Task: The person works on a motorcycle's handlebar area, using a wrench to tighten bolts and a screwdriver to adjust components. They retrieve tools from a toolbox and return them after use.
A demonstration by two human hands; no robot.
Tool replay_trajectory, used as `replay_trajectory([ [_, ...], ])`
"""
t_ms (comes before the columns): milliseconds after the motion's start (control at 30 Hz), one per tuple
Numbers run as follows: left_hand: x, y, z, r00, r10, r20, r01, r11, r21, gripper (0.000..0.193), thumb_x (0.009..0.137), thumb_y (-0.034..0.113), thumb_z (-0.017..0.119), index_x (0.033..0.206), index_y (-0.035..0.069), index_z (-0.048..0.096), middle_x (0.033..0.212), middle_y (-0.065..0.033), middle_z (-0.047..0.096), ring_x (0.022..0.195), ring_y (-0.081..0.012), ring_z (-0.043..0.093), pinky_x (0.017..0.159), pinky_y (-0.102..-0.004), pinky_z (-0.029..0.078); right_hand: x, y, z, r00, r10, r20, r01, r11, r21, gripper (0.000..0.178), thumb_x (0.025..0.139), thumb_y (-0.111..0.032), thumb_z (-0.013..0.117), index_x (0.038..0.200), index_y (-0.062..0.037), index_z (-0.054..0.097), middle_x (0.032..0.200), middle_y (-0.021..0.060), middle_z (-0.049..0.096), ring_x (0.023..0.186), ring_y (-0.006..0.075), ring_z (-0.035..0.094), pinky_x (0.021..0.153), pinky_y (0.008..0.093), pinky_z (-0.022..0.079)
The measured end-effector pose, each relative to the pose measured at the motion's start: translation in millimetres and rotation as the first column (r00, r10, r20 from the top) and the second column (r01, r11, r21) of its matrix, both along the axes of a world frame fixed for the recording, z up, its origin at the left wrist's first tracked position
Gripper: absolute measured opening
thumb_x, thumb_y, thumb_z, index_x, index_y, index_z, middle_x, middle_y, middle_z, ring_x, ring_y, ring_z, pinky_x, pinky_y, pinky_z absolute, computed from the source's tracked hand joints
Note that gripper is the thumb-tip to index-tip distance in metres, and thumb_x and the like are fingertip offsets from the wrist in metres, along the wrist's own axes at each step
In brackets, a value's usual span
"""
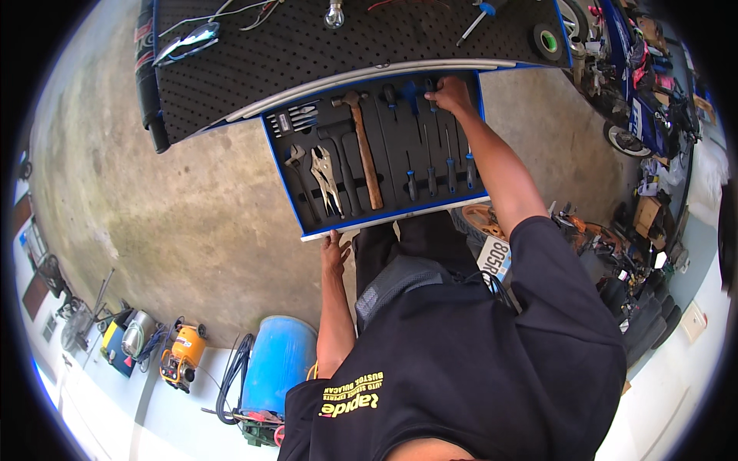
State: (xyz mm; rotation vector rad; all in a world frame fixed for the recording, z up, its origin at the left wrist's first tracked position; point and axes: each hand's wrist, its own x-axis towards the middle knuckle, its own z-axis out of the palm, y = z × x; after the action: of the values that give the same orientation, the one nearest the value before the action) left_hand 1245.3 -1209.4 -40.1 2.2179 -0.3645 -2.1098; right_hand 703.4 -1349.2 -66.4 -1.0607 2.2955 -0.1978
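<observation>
A shallow tool drawer (400, 206) with a black foam liner and blue edges is pulled out in front of me. My right hand (451, 94) reaches to its far right part, fingers closed on the handle of a screwdriver (432, 106) that lies in the foam. At the near left corner, the fingers of my left hand (334, 253) curl against the drawer's front edge. Left of centre lie a wooden-handled hammer (367, 150), a black mallet (344, 165), locking pliers (325, 180) and an adjustable wrench (302, 180). Several blue-handled screwdrivers (451, 178) fill the right side.
Above the drawer, a perforated black worktop (307, 69) carries a light bulb (334, 15), green tape (547, 41), wires and another screwdriver (478, 21). A motorcycle (634, 115) stands at right. A blue barrel (278, 361) and orange compressor (184, 353) are at lower left.
</observation>
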Motion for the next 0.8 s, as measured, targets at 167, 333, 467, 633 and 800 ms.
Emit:
replay_trajectory([
  [167,-7,-4,3,1.0,0.001,0.027,0.0,1.0,-0.011,0.07,0.102,0.058,0.059,0.153,0.013,0.044,0.152,-0.0026,0.057,0.12,-0.0287,0.064,0.092,-0.0406,0.051,-15,-15,5,0.998,0.052,0.041,-0.061,0.97,0.237,0.04,0.079,-0.039,0.09,0.075,-0.0042,0.072,0.063,0.0079,0.071,0.061,0.0208,0.071,0.065,0.0369,0.055],
  [333,-1,0,1,1.0,0.004,0.027,-0.004,1.0,-0.018,0.07,0.103,0.058,0.058,0.153,0.012,0.044,0.151,-0.0027,0.058,0.121,-0.0284,0.064,0.092,-0.0396,0.051,-4,-31,2,1.0,0.016,0.009,-0.018,0.961,0.277,0.041,0.082,-0.041,0.088,0.079,-0.0029,0.074,0.064,0.0087,0.071,0.061,0.0205,0.071,0.067,0.0375,0.057],
  [467,-6,-6,1,1.0,-0.009,0.005,0.009,1.0,-0.01,0.07,0.103,0.058,0.057,0.153,0.011,0.044,0.152,-0.0038,0.057,0.12,-0.0284,0.065,0.092,-0.0392,0.051,-29,-31,-6,0.931,-0.22,0.291,0.146,0.956,0.256,0.047,0.086,-0.045,0.084,0.084,0.0001,0.073,0.064,0.0118,0.071,0.063,0.0218,0.074,0.074,0.0398,0.061],
  [633,2,-5,-4,0.999,-0.036,0.009,0.037,0.999,-0.021,0.067,0.104,0.058,0.056,0.151,0.012,0.045,0.152,-0.0021,0.056,0.121,-0.0273,0.063,0.09,-0.0384,0.051,-6,-15,8,0.992,-0.11,-0.054,0.115,0.988,0.104,0.057,0.085,-0.052,0.083,0.092,0.0033,0.073,0.077,0.0203,0.074,0.079,0.0299,0.077,0.082,0.0434,0.062],
  [800,-3,-9,-3,0.998,-0.062,0.033,0.062,0.998,0.002,0.063,0.105,0.055,0.057,0.149,0.01,0.048,0.149,-0.0042,0.059,0.119,-0.027,0.065,0.089,-0.0387,0.052,28,18,59,0.988,0.099,-0.118,-0.087,0.991,0.103,0.043,0.088,-0.044,0.079,0.096,-0.0026,0.071,0.099,0.0213,0.075,0.1,0.0404,0.072,0.086,0.0537,0.057],
])
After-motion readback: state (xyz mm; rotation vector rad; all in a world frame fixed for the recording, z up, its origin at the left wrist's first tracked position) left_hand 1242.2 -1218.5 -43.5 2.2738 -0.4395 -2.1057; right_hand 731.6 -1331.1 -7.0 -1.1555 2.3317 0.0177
